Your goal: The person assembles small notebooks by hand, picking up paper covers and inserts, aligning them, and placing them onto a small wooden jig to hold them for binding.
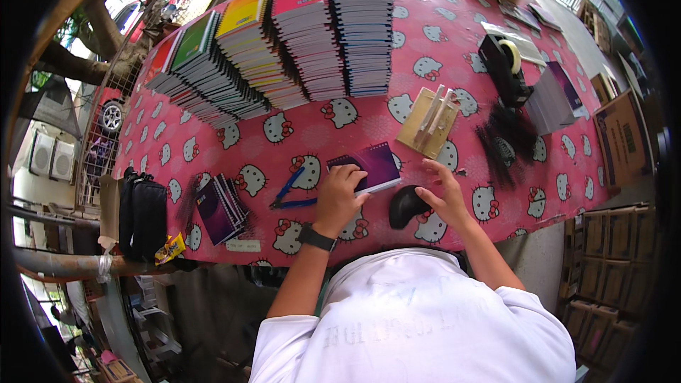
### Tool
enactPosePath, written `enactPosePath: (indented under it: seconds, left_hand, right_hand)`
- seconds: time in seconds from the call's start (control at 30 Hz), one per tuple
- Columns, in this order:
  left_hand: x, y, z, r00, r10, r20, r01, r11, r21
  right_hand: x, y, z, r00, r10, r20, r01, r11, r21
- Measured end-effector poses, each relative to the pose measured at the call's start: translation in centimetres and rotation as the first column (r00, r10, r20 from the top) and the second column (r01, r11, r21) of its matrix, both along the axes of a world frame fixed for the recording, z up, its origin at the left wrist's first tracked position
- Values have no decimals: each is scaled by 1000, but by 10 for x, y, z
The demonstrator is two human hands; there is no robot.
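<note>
A small stack of sheets with a purple cover (379,164) lies on the table in front of me, a row of holes along its far edge. My left hand (342,195) grips its left side, the fingers on the cover and the thumb at the near edge. My right hand (447,195) hovers to the right with fingers apart and nothing in them. Its thumb is right beside a smooth, black, rounded object (406,207), whose kind I cannot make out. Left of my left hand are blue-handled pliers (289,190), lying with the handles spread. Several purple spiral notebooks (218,211) are piled farther left.
Tall stacks of spiral notebooks (301,35) line the far left. A wooden board (428,126) with clear strips, loose black binding coils (505,143), a tape dispenser (505,71) and a block of purple-covered sheets (557,103) occupy the right. A black bag (143,214) stands at the left edge.
</note>
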State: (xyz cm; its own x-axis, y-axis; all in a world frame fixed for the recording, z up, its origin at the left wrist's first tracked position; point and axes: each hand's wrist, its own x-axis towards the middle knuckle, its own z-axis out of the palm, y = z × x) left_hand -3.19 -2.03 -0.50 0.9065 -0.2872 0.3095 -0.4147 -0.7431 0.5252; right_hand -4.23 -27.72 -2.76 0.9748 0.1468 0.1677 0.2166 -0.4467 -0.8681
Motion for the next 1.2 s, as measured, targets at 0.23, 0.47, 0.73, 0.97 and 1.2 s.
enactPosePath:
  seconds: [0.23,0.47,0.73,0.97,1.2]
  left_hand:
    - [4,6,1,999,-5,-34,3,999,-42]
    - [3,6,1,999,-44,-3,44,999,14]
    - [10,19,8,996,-91,12,92,993,-72]
    - [10,35,50,888,200,413,-167,979,-114]
    - [-11,23,53,860,-175,479,62,968,243]
  right_hand:
    - [8,13,-14,953,84,-290,36,922,385]
    - [11,7,-17,941,107,-322,45,901,431]
    - [12,26,3,971,98,-219,52,804,592]
    - [38,59,17,831,346,-436,131,639,758]
    - [55,81,63,927,326,-186,-52,601,797]
